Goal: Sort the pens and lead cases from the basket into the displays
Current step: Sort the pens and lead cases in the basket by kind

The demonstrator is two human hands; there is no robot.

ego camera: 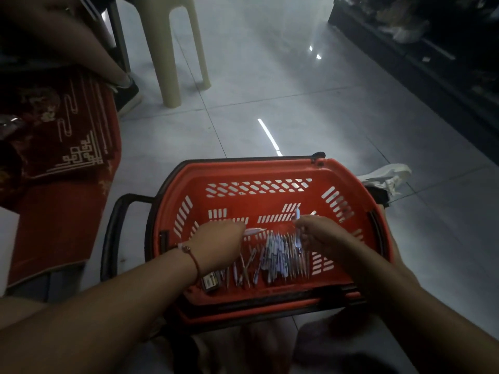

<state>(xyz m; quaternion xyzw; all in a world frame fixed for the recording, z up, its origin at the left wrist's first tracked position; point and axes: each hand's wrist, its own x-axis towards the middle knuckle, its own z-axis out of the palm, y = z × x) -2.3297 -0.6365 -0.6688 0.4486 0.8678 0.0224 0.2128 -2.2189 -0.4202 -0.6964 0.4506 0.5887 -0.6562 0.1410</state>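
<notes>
A red basket (270, 171) sits on the tiled floor (297, 103), with a heap of pens (278, 257) across its bottom and a small dark lead case (210, 282) near the front left corner. The left hand (216, 247) pinches a white pen (255, 231). The right hand (321, 236) holds upright what looks like another pen (298, 228), though blur hides detail.
</notes>
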